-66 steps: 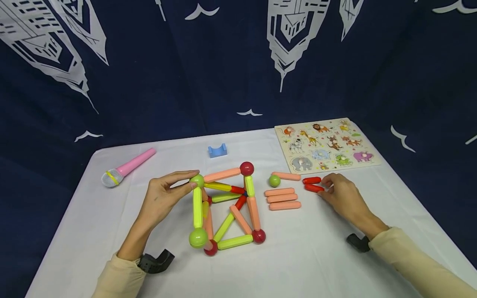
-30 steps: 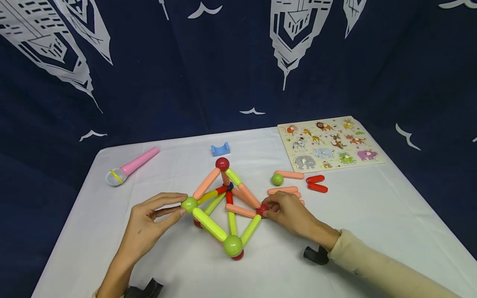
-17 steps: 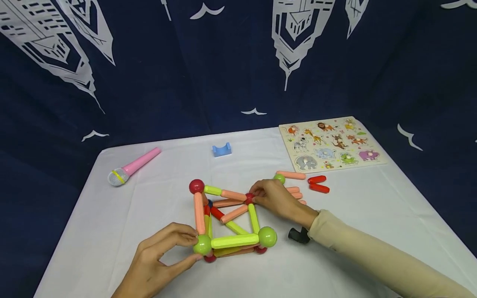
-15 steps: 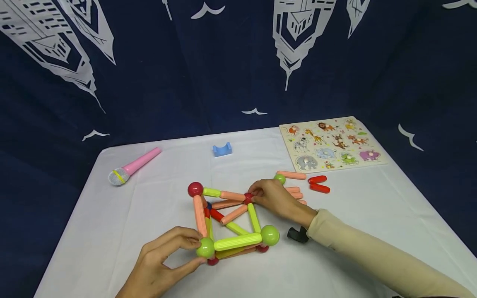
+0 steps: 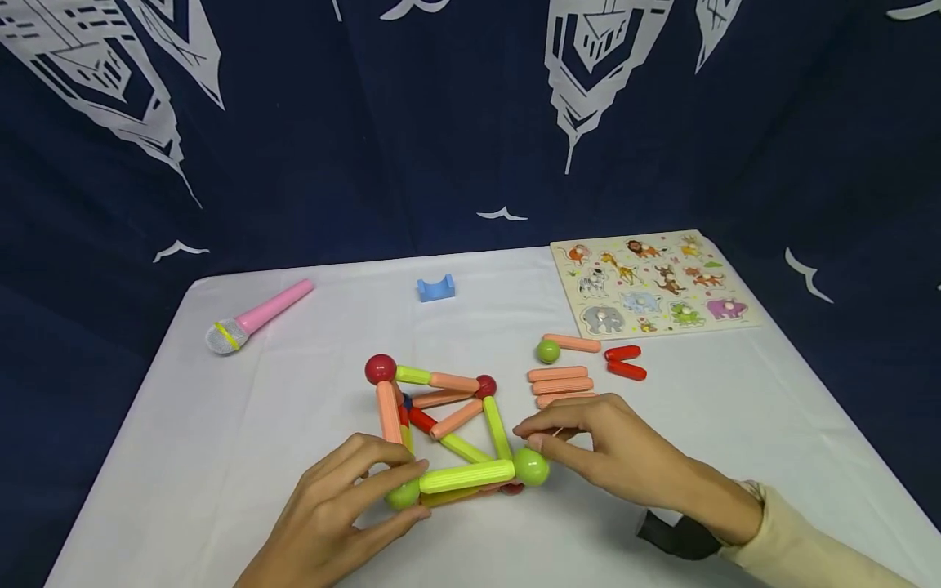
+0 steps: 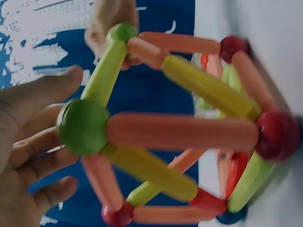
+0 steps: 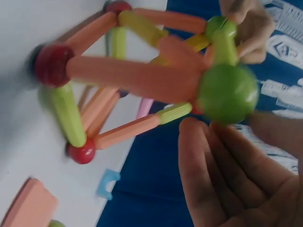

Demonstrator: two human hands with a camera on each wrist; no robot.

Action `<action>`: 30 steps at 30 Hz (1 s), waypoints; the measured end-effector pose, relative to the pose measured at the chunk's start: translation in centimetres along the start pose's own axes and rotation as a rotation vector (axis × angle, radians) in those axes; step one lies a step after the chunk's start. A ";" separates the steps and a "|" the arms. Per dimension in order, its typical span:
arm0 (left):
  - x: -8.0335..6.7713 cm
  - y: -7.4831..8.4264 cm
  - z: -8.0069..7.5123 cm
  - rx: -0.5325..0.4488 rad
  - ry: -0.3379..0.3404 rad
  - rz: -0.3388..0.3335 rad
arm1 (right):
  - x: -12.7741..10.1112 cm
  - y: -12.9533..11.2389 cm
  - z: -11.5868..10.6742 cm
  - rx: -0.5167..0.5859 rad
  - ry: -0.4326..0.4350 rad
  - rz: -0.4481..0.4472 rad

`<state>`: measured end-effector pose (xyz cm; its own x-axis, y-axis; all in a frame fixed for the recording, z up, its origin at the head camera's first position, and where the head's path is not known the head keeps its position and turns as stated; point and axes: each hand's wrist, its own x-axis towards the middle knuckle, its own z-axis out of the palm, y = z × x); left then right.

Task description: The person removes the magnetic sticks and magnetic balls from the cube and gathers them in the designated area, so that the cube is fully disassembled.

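Rod-and-ball frame (image 5: 441, 429) sits mid-table on white cloth (image 5: 220, 441). Left hand (image 5: 334, 510) pinches near-left green ball (image 5: 403, 493), fingers curled, prob. to steady the frame. Right hand (image 5: 625, 453): straight fingertips touch near-right green ball (image 5: 531, 467), no grip, bracing that corner. Spare rods (image 5: 562, 385) just beyond.

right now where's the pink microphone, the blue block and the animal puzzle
pink microphone (image 5: 257, 314), head view, on its pink handle
blue block (image 5: 436, 288), head view, on its front face
animal puzzle (image 5: 650, 282), head view, middle of the board
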<state>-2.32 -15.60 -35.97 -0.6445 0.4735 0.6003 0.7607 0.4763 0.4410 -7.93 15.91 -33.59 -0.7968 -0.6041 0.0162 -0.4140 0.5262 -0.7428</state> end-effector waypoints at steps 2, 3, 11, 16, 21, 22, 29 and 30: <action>0.3 -0.1 0.4 0.024 0.017 0.034 | -0.7 -0.8 0.1 -0.029 0.007 -0.018; 0.3 -0.1 0.7 0.031 0.027 0.048 | -0.9 -1.1 0.2 -0.048 0.012 -0.025; 0.4 -0.2 1.6 0.098 0.066 0.073 | -1.5 -1.6 1.3 -0.244 0.105 -0.158; 0.5 -0.4 1.8 0.100 0.086 0.115 | -1.5 -1.3 1.8 -0.214 0.123 -0.192; 0.5 -0.4 1.9 0.099 0.111 0.151 | -1.6 -1.2 2.2 -0.124 0.127 -0.205; 0.5 -0.5 2.0 0.100 0.118 0.158 | -1.6 -1.2 2.3 -0.116 0.131 -0.210; 0.5 -0.4 2.1 0.088 0.132 0.166 | -1.5 -1.2 2.8 -0.112 0.158 -0.230; 0.5 -0.4 2.2 0.086 0.131 0.165 | -1.5 -1.2 2.9 -0.118 0.165 -0.233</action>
<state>-3.13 -13.95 -37.28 -0.4922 0.4526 0.7435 0.8420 0.4644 0.2746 -4.96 14.50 -34.70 -0.7314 -0.6160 0.2925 -0.6343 0.4571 -0.6235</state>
